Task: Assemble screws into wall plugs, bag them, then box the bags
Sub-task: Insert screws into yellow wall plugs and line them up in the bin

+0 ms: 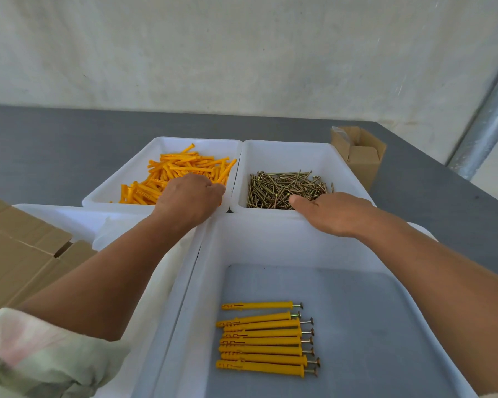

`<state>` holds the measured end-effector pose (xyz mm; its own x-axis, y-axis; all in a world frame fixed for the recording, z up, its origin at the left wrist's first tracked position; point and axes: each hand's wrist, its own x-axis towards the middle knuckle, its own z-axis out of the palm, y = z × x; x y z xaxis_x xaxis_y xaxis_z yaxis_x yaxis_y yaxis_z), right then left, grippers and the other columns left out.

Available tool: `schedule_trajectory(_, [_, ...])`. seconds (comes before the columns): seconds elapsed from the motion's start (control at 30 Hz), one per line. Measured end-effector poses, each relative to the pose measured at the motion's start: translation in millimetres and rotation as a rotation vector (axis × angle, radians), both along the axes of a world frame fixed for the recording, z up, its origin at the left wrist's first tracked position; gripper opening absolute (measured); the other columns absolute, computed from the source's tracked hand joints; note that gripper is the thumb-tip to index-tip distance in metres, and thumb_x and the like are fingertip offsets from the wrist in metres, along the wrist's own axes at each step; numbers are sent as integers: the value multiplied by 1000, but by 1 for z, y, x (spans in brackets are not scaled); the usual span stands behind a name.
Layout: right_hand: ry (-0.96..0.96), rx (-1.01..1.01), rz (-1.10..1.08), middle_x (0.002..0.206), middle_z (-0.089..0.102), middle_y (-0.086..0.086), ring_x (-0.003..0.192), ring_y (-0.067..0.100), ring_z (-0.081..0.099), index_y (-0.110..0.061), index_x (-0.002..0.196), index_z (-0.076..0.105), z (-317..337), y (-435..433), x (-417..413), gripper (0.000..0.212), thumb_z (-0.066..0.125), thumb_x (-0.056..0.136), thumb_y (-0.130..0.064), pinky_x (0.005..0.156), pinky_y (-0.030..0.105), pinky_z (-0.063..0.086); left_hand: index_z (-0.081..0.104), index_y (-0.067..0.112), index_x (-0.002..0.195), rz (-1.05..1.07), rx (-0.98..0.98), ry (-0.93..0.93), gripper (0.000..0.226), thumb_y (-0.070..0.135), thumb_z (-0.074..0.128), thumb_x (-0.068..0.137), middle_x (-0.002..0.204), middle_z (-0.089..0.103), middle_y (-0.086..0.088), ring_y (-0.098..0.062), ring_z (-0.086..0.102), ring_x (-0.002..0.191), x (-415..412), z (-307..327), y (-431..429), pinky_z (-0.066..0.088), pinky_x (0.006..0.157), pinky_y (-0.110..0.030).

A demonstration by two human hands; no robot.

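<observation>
Head view. The left hand (190, 196), at centre frame, reaches into the plug tray (161, 142) of loose orange wall plugs (167, 173). Its fingers curl down into the pile, and whether they grip a plug cannot be told. The right hand (331, 211), right of centre, lies over the screws (282, 185) in the adjoining screw tray (293, 149), thumb extended, fingertips hidden. A row of assembled plugs (260, 341) lies in the near tray (256, 239), lower centre; a small cardboard box (360, 156) stands at upper right

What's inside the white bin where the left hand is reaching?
A pile of loose orange wall plugs lies in the white bin. The left hand covers the pile's near right part, so its fingertips, and any plug they hold, are hidden.
</observation>
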<state>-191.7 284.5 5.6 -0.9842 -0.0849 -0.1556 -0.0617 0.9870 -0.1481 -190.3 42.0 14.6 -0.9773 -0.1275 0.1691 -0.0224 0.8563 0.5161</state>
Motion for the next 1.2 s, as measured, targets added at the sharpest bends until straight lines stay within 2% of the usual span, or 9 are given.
schedule_trajectory(0.17, [-29,-8,-17,114,56,1,111,26,52,-23,104,59,-1,1,-4,75,7,91,-76,89,40,41,70,0,94,15,231,95,26,15,49,88,98,70,-17,-35,63,96,3,10,4,52,85,-49])
schedule_trajectory(0.33, [-17,-29,-4,80,50,-7,94,22,54,-29,69,48,0,1,-5,62,11,92,-73,83,39,43,71,20,105,43,317,180,31,9,48,87,91,72,-2,-20,66,87,9,14,6,46,62,-23])
schedule_trajectory(0.43, [3,-66,9,94,60,-5,97,21,55,-29,86,64,0,0,-3,68,12,93,-71,81,37,43,70,21,104,12,325,278,26,14,47,92,82,70,-1,-20,65,78,11,17,7,48,62,-27])
schedule_trajectory(0.53, [17,-75,29,117,61,-3,107,21,52,-35,119,66,4,-2,1,66,14,96,-69,81,36,38,63,15,78,-8,314,384,25,27,51,95,58,53,4,-14,46,53,9,18,9,36,52,-27])
schedule_trajectory(0.63, [32,-131,59,99,61,-5,95,18,53,-28,99,67,5,0,2,61,20,97,-66,78,35,41,60,3,75,-41,397,428,36,33,55,94,56,50,-3,-16,44,51,9,21,11,40,53,-27])
schedule_trajectory(0.77, [93,-232,82,68,46,0,67,17,46,-14,67,43,9,4,2,53,42,96,-59,61,31,32,69,7,88,-109,764,293,25,28,56,95,80,71,-6,-21,71,82,12,27,16,59,80,-41])
schedule_trajectory(0.93, [106,-432,87,67,54,-8,62,9,48,-21,62,59,15,8,6,36,64,88,-45,56,25,34,67,10,85,-204,983,60,21,22,55,97,72,68,-3,-16,72,69,18,28,22,59,63,-29])
schedule_trajectory(1.07, [113,-556,106,84,68,-16,83,4,62,-26,78,73,18,6,8,8,70,85,-27,69,23,47,65,7,87,-277,988,-76,21,22,55,98,62,64,0,-21,72,70,22,26,25,58,60,-29])
schedule_trajectory(1.2, [183,-565,124,82,70,-10,82,8,65,-32,77,72,22,2,8,28,67,85,-7,74,25,52,67,7,92,-321,944,-155,19,21,55,98,61,66,2,-19,72,71,22,21,25,59,61,-29])
